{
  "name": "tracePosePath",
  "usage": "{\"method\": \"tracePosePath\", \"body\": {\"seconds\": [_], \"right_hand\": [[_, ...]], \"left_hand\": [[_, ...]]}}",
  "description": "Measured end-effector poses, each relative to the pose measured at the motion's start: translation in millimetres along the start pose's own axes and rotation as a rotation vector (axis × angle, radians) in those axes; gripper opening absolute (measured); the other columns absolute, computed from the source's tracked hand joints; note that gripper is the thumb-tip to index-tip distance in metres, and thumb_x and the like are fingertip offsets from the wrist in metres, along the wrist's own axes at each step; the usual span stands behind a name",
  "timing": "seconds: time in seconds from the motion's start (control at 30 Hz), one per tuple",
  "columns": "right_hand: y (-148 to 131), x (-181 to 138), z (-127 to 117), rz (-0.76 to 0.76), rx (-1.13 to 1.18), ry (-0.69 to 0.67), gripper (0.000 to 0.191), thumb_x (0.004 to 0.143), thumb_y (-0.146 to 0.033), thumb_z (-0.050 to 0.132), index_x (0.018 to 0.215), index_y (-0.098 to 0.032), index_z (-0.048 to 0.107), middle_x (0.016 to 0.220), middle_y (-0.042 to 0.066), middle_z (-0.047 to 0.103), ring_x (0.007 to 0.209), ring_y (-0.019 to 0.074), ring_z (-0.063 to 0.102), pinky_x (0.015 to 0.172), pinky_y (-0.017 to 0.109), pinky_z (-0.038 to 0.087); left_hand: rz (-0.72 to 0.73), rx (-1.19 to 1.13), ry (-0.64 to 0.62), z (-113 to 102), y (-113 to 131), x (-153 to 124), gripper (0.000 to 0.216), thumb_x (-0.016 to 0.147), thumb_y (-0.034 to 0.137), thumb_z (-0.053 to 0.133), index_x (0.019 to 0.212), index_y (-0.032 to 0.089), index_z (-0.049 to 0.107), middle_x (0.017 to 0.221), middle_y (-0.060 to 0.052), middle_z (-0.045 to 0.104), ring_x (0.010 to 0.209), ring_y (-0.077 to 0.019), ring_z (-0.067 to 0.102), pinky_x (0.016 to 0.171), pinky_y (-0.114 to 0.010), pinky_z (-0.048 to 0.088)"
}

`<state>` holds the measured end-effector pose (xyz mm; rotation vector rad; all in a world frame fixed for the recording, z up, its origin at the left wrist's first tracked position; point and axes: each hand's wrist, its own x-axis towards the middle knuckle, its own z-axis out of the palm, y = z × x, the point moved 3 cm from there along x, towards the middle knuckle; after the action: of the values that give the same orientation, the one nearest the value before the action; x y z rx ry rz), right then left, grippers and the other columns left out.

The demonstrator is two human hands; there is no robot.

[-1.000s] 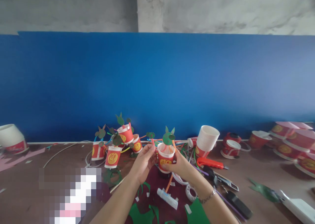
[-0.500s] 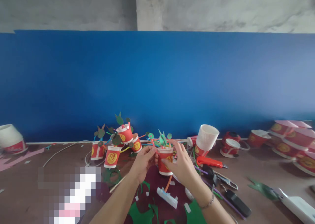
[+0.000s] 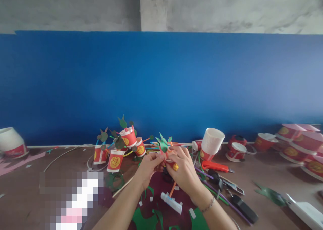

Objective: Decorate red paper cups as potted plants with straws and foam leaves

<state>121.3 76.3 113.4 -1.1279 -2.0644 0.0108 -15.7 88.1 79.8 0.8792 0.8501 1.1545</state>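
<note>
Between my hands is a small red paper cup (image 3: 172,162) with a yellow emblem, mostly covered by my fingers. A green paper cutout with pointed tips (image 3: 163,144) rises above its rim. My left hand (image 3: 149,167) is closed, pinching a red straw (image 3: 160,150) at the cup's left edge. On the other side my right hand (image 3: 182,169) wraps round the cup, its fingers bent over the rim beside an orange straw (image 3: 170,143). Below them a white glue tube (image 3: 171,203) lies on the dark red sheet among green paper scraps.
Finished-looking cups with straws and green discs (image 3: 115,161) stand to the left. On the right are a stack of white-rimmed cups (image 3: 213,142), a red cutter (image 3: 215,166), keys with a black fob (image 3: 243,208) and green-bladed scissors (image 3: 275,196). A blue wall panel (image 3: 161,88) rises behind.
My right hand has shifted left and closed more round the cup. The cup has tilted and is more hidden. The green disc at its left is out of sight.
</note>
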Motion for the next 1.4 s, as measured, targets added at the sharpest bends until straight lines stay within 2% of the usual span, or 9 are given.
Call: {"method": "tracePosePath", "body": {"seconds": [0.17, 0.33, 0.43, 0.53, 0.73, 0.93, 1.17, 1.3, 1.4], "right_hand": [[1, 0, 1, 0.052, 0.011, 0.021, 0.011, 0.073, -0.014, 0.059, 0.074, -0.022, 0.067, 0.103, 0.008, 0.059, 0.096, 0.0261, 0.049, 0.082, 0.041, 0.044], [2, 0, -1, 0.106, 0.001, 0.052, 0.010, 0.073, -0.017, 0.060, 0.068, -0.022, 0.068, 0.100, 0.008, 0.060, 0.094, 0.0266, 0.049, 0.081, 0.042, 0.044], [3, -1, -2, 0.112, 0.008, 0.044, 0.010, 0.073, -0.017, 0.061, 0.071, -0.022, 0.069, 0.099, 0.009, 0.060, 0.093, 0.0272, 0.049, 0.080, 0.042, 0.044], [3, -2, -3, 0.085, 0.010, 0.041, 0.011, 0.072, -0.015, 0.060, 0.074, -0.022, 0.068, 0.100, 0.008, 0.059, 0.093, 0.0269, 0.049, 0.081, 0.042, 0.044], [4, -1, -2, 0.088, 0.018, 0.025, 0.012, 0.070, -0.012, 0.060, 0.073, -0.021, 0.068, 0.098, 0.008, 0.060, 0.092, 0.0262, 0.049, 0.080, 0.040, 0.045], [2, -1, 0, 0.147, 0.078, 0.001, 0.010, 0.069, -0.013, 0.062, 0.066, -0.021, 0.068, 0.091, 0.007, 0.064, 0.089, 0.0256, 0.050, 0.077, 0.037, 0.045], [4, 1, 0, 0.167, 0.157, -0.055, 0.022, 0.082, -0.027, 0.060, 0.061, -0.021, 0.064, 0.066, 0.003, 0.063, 0.074, 0.0205, 0.052, 0.070, 0.032, 0.043], [10, -1, 1, 0.249, 0.156, -0.013, 0.017, 0.085, -0.030, 0.057, 0.076, -0.022, 0.068, 0.066, 0.003, 0.061, 0.070, 0.0196, 0.054, 0.065, 0.029, 0.043], [6, -2, -2, 0.167, 0.102, -0.002, 0.016, 0.085, -0.021, 0.055, 0.094, -0.024, 0.068, 0.076, 0.003, 0.065, 0.076, 0.0205, 0.056, 0.069, 0.031, 0.043]], "left_hand": [[0.162, 0.130, 0.131, 2, 3, 0, 0.031, 0.060, 0.039, 0.078, 0.068, 0.016, 0.058, 0.056, 0.002, 0.059, 0.050, -0.0104, 0.052, 0.051, -0.021, 0.039], [0.546, 0.476, 0.246, 4, 13, -11, 0.013, 0.073, 0.032, 0.068, 0.073, 0.019, 0.066, 0.075, -0.005, 0.066, 0.074, -0.0198, 0.061, 0.070, -0.028, 0.046], [0.726, 0.628, 0.175, 8, 16, -18, 0.012, 0.078, 0.027, 0.063, 0.086, 0.024, 0.072, 0.095, -0.008, 0.068, 0.096, -0.0250, 0.060, 0.088, -0.034, 0.044], [0.777, 0.776, 0.061, 9, 15, -19, 0.024, 0.084, 0.023, 0.055, 0.102, 0.026, 0.071, 0.106, -0.010, 0.067, 0.103, -0.0258, 0.058, 0.094, -0.037, 0.040], [0.805, 0.855, 0.004, 9, 13, -18, 0.026, 0.085, 0.020, 0.054, 0.107, 0.024, 0.068, 0.107, -0.012, 0.066, 0.104, -0.0262, 0.056, 0.094, -0.038, 0.039], [0.559, 0.471, 0.296, 11, -4, -14, 0.005, 0.076, 0.024, 0.065, 0.074, 0.019, 0.063, 0.076, -0.004, 0.065, 0.075, -0.0193, 0.060, 0.071, -0.028, 0.045], [0.428, 0.010, 0.337, 9, -10, -10, 0.023, 0.072, 0.025, 0.068, 0.088, 0.018, 0.054, 0.081, -0.001, 0.062, 0.077, -0.0146, 0.060, 0.072, -0.026, 0.047], [0.450, 0.033, 0.320, 8, -9, -10, 0.023, 0.071, 0.028, 0.070, 0.086, 0.016, 0.057, 0.080, -0.002, 0.063, 0.077, -0.0149, 0.060, 0.074, -0.027, 0.048], [0.443, 0.073, 0.290, 9, -9, -9, 0.021, 0.072, 0.030, 0.069, 0.083, 0.015, 0.060, 0.078, -0.004, 0.065, 0.075, -0.0160, 0.061, 0.073, -0.028, 0.048]]}}
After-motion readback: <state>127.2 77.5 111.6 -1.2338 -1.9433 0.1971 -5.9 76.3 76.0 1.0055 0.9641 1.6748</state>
